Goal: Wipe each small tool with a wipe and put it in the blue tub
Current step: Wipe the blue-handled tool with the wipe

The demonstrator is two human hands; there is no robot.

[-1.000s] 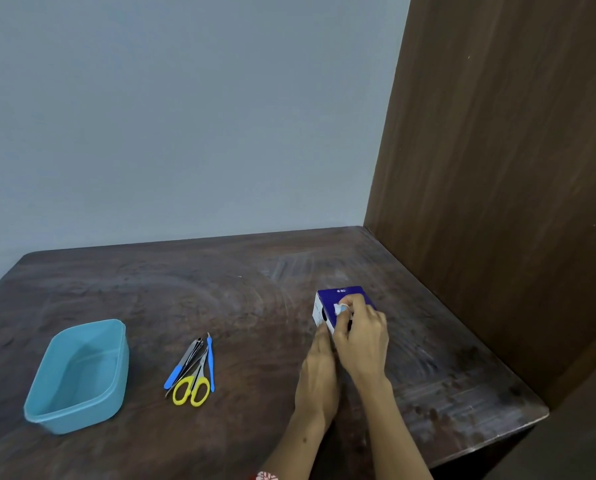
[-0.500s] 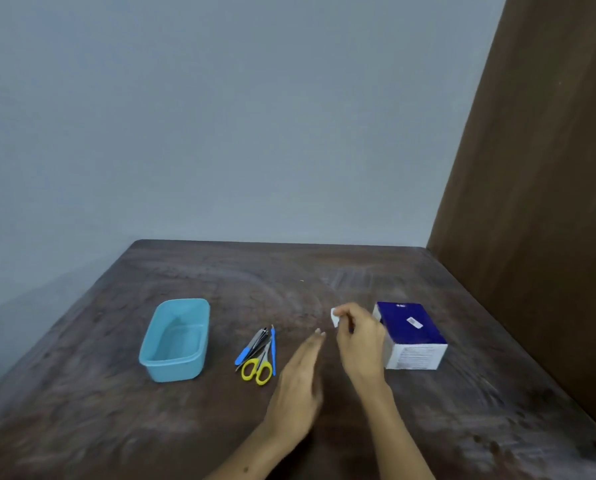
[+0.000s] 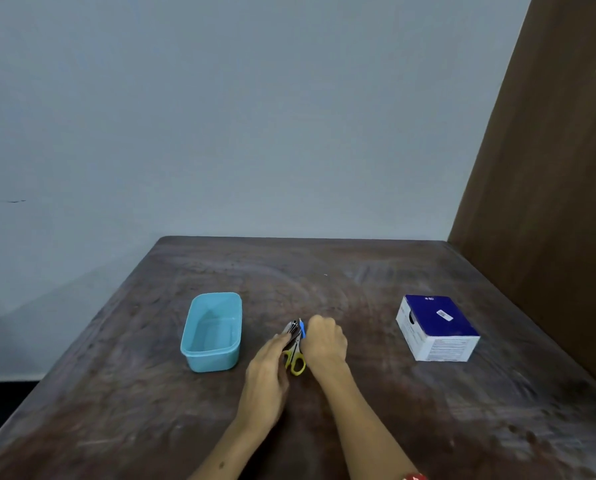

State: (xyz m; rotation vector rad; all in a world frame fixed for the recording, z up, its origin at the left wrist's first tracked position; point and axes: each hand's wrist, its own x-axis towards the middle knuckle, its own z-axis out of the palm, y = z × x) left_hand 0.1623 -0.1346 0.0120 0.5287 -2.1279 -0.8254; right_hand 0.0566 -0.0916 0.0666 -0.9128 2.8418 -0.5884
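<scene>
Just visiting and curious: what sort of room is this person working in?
Probably a plain room at home or in an office, set up for a small cleaning job. A worn wooden table stands in a corner, between a bare grey wall and a brown wooden panel.

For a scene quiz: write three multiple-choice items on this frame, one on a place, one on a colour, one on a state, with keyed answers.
1. The blue tub stands where, as seen, relative to the pile of small tools?
A left B right C on top
2. The scissors' handles are
A red B yellow C black
3. The tub is
A full of tools B lidded C empty

Answers: 1 A, it sits left of the tools and both hands. 2 B, yellow loops show between the left hand and right hand. 3 C, its bare floor shows.
</scene>
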